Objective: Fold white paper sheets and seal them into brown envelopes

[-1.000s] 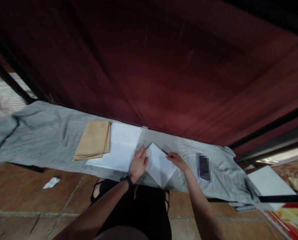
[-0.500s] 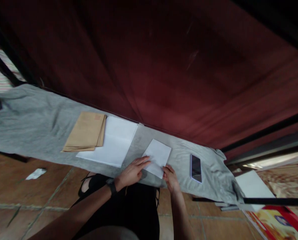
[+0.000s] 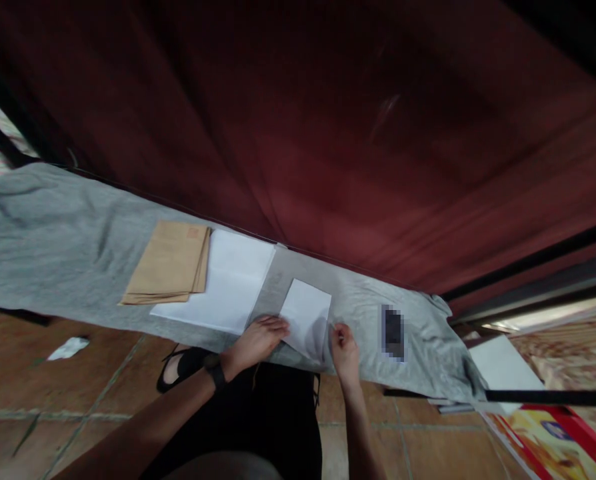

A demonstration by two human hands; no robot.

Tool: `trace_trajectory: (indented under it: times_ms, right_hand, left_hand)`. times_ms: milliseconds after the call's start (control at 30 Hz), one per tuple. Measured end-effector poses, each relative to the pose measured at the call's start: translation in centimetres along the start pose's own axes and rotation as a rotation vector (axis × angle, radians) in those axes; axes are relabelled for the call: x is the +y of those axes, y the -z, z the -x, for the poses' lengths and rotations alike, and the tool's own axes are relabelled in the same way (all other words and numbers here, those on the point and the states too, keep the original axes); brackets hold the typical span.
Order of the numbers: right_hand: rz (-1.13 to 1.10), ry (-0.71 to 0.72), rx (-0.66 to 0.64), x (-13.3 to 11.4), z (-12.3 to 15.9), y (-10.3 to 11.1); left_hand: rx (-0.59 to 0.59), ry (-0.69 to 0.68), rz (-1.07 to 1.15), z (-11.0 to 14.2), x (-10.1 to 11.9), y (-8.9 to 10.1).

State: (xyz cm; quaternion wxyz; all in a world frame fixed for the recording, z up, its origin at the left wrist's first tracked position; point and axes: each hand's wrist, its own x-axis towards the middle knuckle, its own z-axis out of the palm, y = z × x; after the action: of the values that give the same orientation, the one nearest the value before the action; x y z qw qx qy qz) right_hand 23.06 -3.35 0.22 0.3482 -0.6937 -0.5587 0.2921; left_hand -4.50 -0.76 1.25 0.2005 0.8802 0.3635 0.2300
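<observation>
A folded white sheet of paper (image 3: 304, 310) lies on the grey cloth (image 3: 98, 247) in front of me. My left hand (image 3: 263, 339), wearing a dark wristwatch, rests over the sheet's lower left edge with its fingers stretched out and close together. At the lower right edge, my right hand (image 3: 345, 348) is closed in a pinch and seems to hold a raised part of the sheet; the exact contact is blurred. To the left, several brown envelopes (image 3: 171, 260) overlap larger white sheets (image 3: 235, 277).
A phone (image 3: 393, 333), pixelated, lies on the cloth at the right. Behind the narrow cloth-covered surface rises a dark red panel (image 3: 298, 147). A red and yellow box (image 3: 558, 437) stands low at the right. Crumpled white paper (image 3: 68, 348) is on the tiled floor.
My left hand has slid left from the sheet's middle to its edge. My right hand has shifted slightly right, and the sheet's lower right part now looks raised and shaded.
</observation>
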Motion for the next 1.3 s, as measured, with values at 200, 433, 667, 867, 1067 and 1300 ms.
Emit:
trace_trajectory:
  times_ms: [200,433,667,867,1067,1300]
  right_hand:
    - [0.256,0.468,-0.217,-3.1,-0.8,-1.5]
    - [0.6,0.592,-0.341,-3.4,-5.5,-4.9]
    - [0.667,0.429,-0.168,-2.1,-9.8,-3.2]
    - [0.361,0.315,-0.048,-1.2,-9.3,-1.5]
    - [0.209,0.378,-0.1,1.2,-0.7,1.2]
    - [0.176,0.398,-0.127,1.8,6.2,1.5]
  left_hand:
    - [-0.018,-0.007,-0.048,0.4,-0.1,0.1]
    - [-0.049,-0.03,-0.088,0.4,-1.0,-0.4]
    - [-0.07,-0.001,-0.073,0.2,-1.1,-0.1]
    - [-0.034,-0.005,-0.064,0.2,-1.5,-0.3]
    - [0.034,0.018,-0.005,0.1,-1.9,-0.5]
    - [-0.046,-0.015,0.074,0.9,-0.9,0.0]
